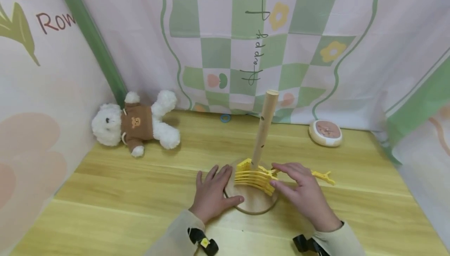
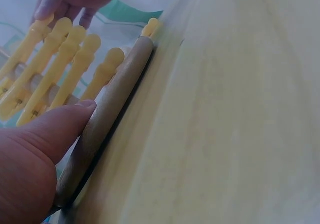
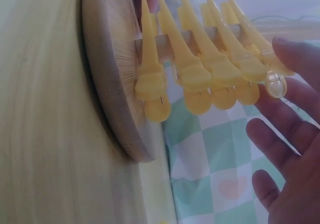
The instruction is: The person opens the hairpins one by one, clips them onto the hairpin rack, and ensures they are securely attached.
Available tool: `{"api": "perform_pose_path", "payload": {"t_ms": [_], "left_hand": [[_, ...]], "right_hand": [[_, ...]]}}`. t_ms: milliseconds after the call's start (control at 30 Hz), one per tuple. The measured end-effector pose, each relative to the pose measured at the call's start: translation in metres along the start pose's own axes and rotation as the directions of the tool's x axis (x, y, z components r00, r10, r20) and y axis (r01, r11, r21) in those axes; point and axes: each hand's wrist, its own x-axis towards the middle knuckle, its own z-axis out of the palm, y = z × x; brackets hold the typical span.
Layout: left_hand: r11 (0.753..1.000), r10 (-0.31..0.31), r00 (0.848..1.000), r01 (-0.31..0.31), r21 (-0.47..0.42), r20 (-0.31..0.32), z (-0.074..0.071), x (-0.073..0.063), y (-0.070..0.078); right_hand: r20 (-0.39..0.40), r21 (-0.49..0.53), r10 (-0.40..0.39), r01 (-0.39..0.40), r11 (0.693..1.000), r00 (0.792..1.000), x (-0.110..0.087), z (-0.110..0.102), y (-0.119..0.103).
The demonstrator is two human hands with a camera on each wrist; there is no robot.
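Note:
In the head view, a wooden post (image 1: 265, 131) with small holes stands upright on a round wooden base (image 1: 251, 204). Curved yellow plastic pieces (image 1: 254, 180) are stacked low around the post, their knobbed ends projecting sideways. My left hand (image 1: 213, 195) rests spread against the base's left side, thumb lying over its near edge. At the stack's right end, my right hand (image 1: 304, 193) pinches the end of the uppermost yellow piece (image 3: 272, 64) between thumb and index finger. The other right fingers stay apart from the stack. Behind that hand lies a forked yellow piece (image 1: 324, 176), partly hidden.
A white plush dog (image 1: 137, 121) in a brown top lies at the table's back left. Near the back edge are a blue ring (image 1: 225, 118) and a round white-and-pink device (image 1: 325, 133). A checked curtain (image 1: 246, 45) hangs behind the wooden table (image 1: 140, 193).

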Motion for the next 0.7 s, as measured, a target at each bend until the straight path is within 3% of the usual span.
{"api": "perform_pose_path", "payload": {"t_ms": [200,400,700], "left_hand": [[1.000,-0.001,1.000,0.001,-0.005,0.007,-0.002,0.000,0.001],[1.000,-0.005,1.000,0.005,-0.011,0.012,-0.002,0.000,0.001],[1.000,-0.007,1.000,0.007,-0.013,0.012,-0.003,0.000,0.001]], "right_hand": [[0.020,0.018,0.021,-0.022,1.000,1.000,-0.002,-0.003,0.000],[0.041,-0.040,0.026,-0.024,0.999,0.999,-0.003,-0.011,0.006],[0.053,-0.091,0.119,-0.113,0.989,0.992,-0.006,-0.020,0.019]]}}
